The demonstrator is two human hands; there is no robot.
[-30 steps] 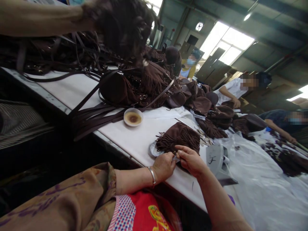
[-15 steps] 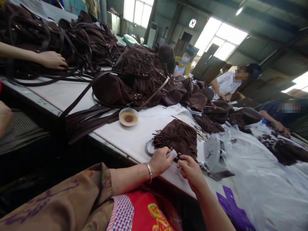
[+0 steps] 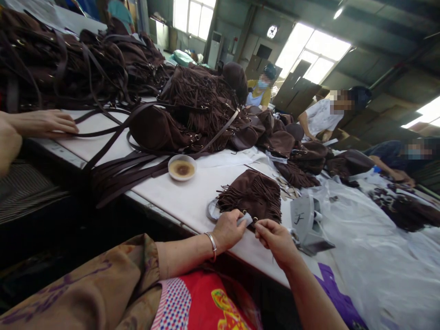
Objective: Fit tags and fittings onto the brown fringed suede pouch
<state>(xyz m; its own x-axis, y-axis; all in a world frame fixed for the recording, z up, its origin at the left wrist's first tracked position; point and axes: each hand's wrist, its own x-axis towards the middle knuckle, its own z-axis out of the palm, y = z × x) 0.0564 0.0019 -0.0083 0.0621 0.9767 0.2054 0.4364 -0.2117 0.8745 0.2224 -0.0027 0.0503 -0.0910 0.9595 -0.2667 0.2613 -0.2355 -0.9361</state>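
Here, fringed bag (image 3: 254,195) just beyond left hand (image 3: 230,230) clutching pale piece (image 3: 245,218), and right hand (image 3: 277,241) pinched, its hold unclear

Before us on the table (image 3: 195,195) lies a fringed bag (image 3: 256,190), our left hand (image 3: 230,230) and right hand (image 3: 277,240) at its near side. Farther left we have a bowl (image 3: 178,178), then loose straps (image 3: 120,176) overhanging the table edge. Heaped bags (image 3: 206,114) lie behind; plastic sheeting (image 3: 381,275) spreads right. Co-workers (image 3: 319,117) are beyond the heap.
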